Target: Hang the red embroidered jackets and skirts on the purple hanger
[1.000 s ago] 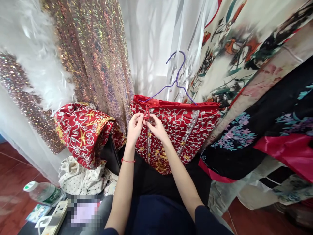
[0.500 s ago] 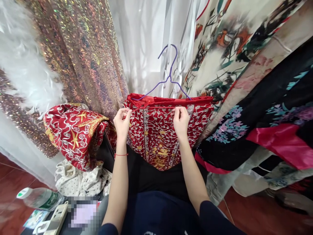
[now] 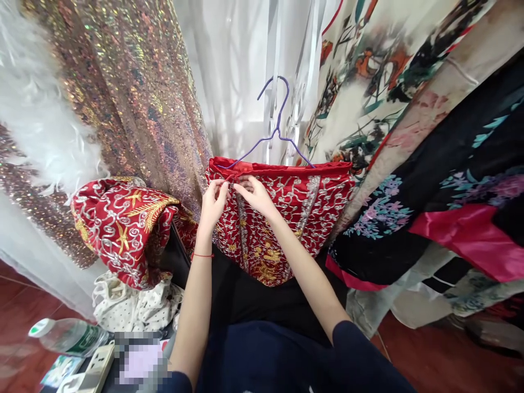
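A red bodice (image 3: 270, 240) with silver and gold embroidery lies upright across my lap, its pointed hem toward me. The purple wire hanger (image 3: 278, 125) rises from its red top edge, the lower part hidden inside the garment. At the upper left of the bodice, my left hand (image 3: 215, 202) is pinched on a thin red cord (image 3: 230, 177). Close beside it, my right hand (image 3: 256, 195) also has its fingers closed at the cord, thumb and fingertips near the left ones. The cord's ends are hidden by the fingers.
To the left lies a second red embroidered garment (image 3: 123, 229), above white dotted cloth (image 3: 126, 303). A plastic bottle (image 3: 71, 335) and a power strip (image 3: 96, 365) are at the lower left. Sequined fabric (image 3: 143, 82) and a black floral garment (image 3: 450, 174) hang on either side.
My right hand has moved left along the top of the bodice to meet my left hand. The cord, stretched between the hands before, is now gathered at the fingertips.
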{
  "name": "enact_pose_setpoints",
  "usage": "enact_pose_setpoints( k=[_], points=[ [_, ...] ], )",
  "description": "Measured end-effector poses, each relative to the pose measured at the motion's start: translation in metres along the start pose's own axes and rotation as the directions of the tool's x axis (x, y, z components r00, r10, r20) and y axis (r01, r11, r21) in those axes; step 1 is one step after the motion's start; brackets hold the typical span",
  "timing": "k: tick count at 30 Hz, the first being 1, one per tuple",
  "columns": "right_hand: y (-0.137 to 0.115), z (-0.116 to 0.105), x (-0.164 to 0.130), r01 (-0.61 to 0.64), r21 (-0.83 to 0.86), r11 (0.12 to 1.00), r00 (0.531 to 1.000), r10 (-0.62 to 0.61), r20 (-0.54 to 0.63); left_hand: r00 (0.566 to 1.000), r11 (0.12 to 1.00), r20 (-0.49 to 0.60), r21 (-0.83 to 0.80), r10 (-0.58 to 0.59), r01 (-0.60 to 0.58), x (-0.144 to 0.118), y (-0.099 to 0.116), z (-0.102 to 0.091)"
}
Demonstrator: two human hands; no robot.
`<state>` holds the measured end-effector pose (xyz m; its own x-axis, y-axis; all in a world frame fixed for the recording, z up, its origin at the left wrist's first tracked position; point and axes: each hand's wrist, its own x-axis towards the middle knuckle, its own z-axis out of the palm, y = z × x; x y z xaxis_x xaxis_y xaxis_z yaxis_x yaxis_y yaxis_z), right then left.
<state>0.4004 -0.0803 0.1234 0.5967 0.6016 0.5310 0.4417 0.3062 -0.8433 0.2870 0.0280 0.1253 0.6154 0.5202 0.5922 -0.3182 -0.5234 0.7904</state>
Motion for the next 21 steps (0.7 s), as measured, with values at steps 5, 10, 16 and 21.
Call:
enact_pose_setpoints(
  k=[5,10,16,21],
  points=[
    [-0.019,-0.002,0.021,0.071,-0.121,0.99,0.997,-0.067,0.032,0.991,0.984,-0.014,0.12,0.136,-0.133,0.027,0.015,0.001],
    [-0.035,-0.015,0.034,0.079,-0.304,0.949,0.996,-0.087,-0.015,0.982,0.964,-0.088,0.225,0.166,-0.143,0.055,0.017,0.004],
    [-0.044,-0.024,0.029,0.012,-0.355,0.935,0.999,-0.025,-0.032,0.989,0.99,-0.094,0.093,0.117,-0.108,0.055,0.004,0.011],
    [-0.053,-0.031,0.023,-0.007,-0.523,0.852,0.997,-0.032,-0.064,0.99,1.0,0.143,-0.016,-0.005,0.007,0.047,-0.001,-0.005]
  ],
)
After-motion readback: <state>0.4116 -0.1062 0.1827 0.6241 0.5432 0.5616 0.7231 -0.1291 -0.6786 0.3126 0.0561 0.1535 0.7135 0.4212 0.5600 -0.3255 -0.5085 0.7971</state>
